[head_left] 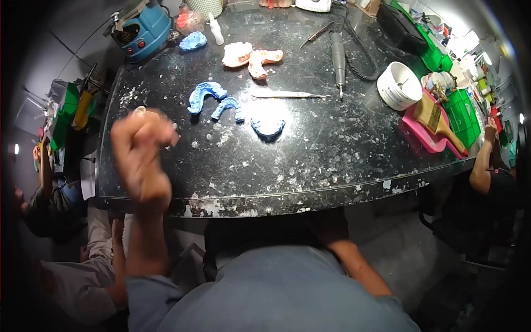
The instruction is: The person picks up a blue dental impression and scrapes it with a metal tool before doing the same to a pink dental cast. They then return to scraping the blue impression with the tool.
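Head: left hand [141, 146], illegibly lettered tub [390, 94]

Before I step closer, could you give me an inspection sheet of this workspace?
Surface: black bench, scuffed and spotted white.
Work things: three curved blue pieces near the middle; pink-and-white casts behind; metal hand tool alongside.
Clutter: brush lying on pink dustpan, right side; white tub next to it.
Hands: left hand raised over the bench's left side, curled, blurred, contents unclear; right hand below the front edge, mostly in shadow.
Cables: dark coiled cord loops beside grey handpiece.
Surroundings: people at both sides; green trays at right.
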Motion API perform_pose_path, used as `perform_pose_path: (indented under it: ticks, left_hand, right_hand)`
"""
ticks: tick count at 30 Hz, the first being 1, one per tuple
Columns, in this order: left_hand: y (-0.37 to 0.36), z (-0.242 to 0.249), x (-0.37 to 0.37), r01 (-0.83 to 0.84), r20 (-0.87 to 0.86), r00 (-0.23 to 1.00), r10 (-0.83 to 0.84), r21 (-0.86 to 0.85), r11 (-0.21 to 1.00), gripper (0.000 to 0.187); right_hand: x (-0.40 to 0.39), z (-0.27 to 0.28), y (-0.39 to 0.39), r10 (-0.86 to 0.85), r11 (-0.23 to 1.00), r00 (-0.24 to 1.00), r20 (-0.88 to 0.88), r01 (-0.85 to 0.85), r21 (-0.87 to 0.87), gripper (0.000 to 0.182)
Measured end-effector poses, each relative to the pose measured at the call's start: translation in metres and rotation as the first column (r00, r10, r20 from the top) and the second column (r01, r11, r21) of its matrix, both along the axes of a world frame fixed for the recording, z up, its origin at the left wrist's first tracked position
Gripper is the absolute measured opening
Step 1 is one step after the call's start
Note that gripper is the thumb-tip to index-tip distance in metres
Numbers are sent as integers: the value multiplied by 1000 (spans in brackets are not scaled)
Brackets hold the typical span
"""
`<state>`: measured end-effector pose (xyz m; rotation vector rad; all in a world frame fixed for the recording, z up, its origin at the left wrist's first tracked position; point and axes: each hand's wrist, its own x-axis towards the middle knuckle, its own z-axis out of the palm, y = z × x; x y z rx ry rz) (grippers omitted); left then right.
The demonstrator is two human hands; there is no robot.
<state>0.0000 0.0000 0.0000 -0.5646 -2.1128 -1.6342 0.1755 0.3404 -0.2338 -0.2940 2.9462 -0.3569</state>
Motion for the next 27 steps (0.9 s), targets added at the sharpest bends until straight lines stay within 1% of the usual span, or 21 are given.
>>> perform_pose_path:
  ticks: [1, 2, 3, 5, 6, 7, 8, 9, 11, 12, 13, 15, 16, 18, 19, 21, 22, 23, 25, 26, 27]
  left_hand:
    - [2, 3, -1, 5, 0, 1000, -5, 4, 1000, 25]
    - [16, 11, -19, -17, -67, 998, 5, -167, 986, 27]
    - [18, 41, -35, -78, -195, 981, -2, -402, 912, 29]
    - [12, 36, -92, -74, -171, 984, -49, -647, 759, 35]
    - [7, 32, -120, -65, -62, 998, 29, -731, 679, 36]
    - [0, 30, -148, -46, 29, 993, 117, -810, 585, 37]
    - [-9, 28, -174, -44, 84, 976, 199, -825, 564, 37]
    - [-21, 28, -197, -38, 139, 950, 281, -840, 542, 37]
    - [-57, 36, -232, -125, 30, 931, 363, -910, 395, 33]
    - [-70, 39, -234, -234, -43, 908, 417, -877, 420, 31]
    - [-88, 38, -246, -246, -42, 886, 462, -887, 390, 30]
    - [-110, 31, -255, -197, 14, 890, 455, -889, 413, 44]
    - [-107, 29, -255, -200, 16, 887, 461, -887, 416, 44]
    - [-89, 27, -255, -118, 257, 731, 632, -865, 488, 61]
    - [-87, 20, -260, -115, 261, 728, 634, -865, 488, 61]
    - [-75, 10, -262, -136, 311, 727, 612, -809, 572, 71]
    - [-64, 13, -255, -141, 305, 707, 638, -823, 550, 64]
    - [-63, 13, -259, -144, 304, 708, 638, -822, 551, 64]
    - [-58, 8, -258, -189, 203, 712, 672, -866, 462, 56]
    - [-56, 7, -260, -199, 217, 694, 687, -859, 472, 41]
    - [-61, 6, -260, -195, 223, 689, 690, -860, 472, 41]
  right_hand:
    - [-9, -4, 5, 15, 996, 1000, -4, -15, -89, 72]
    - [-17, -7, 6, 30, 984, 999, -13, -32, -174, 62]
    - [-34, -21, -22, 27, 968, 997, -78, -45, -245, 62]
    - [-43, -17, -16, 58, 979, 984, -170, -89, -185, 56]
    - [-41, -12, -13, 68, 980, 982, -174, -98, -173, 56]
    - [-40, -8, -14, 56, 971, 986, -158, -91, -222, 57]
    - [-39, -6, -15, 48, 959, 989, -141, -85, -272, 58]
    - [-39, -2, -15, 57, 957, 987, -153, -98, -274, 58]
    - [-33, 1, -10, 105, 977, 981, -162, -132, -167, 62]
    - [-22, -20, -2, 101, 983, 989, -107, -115, -140, 66]
    - [-13, -21, -5, 104, 982, 988, -110, -120, -144, 66]
    - [-4, -17, -5, 27, 996, 993, -112, -36, -83, 67]
    - [-4, -21, -2, 34, 996, 993, -111, -42, -78, 67]
    - [-5, -32, 1, 95, 991, 992, -80, -102, -89, 67]
    - [-8, -29, -1, 98, 990, 992, -75, -105, -89, 67]
    - [-12, -24, -6, 106, 988, 994, -26, -108, -113, 66]
    - [-12, -25, -6, 108, 988, 994, -27, -110, -111, 66]
    - [-12, -26, -5, 104, 990, 993, -57, -109, -95, 65]
    - [-8, -28, -4, 103, 991, 992, -74, -109, -76, 64]
    - [-9, -28, -4, 85, 991, 994, -73, -92, -94, 64]
    - [-10, -27, -5, 66, 991, 995, -71, -74, -112, 64]
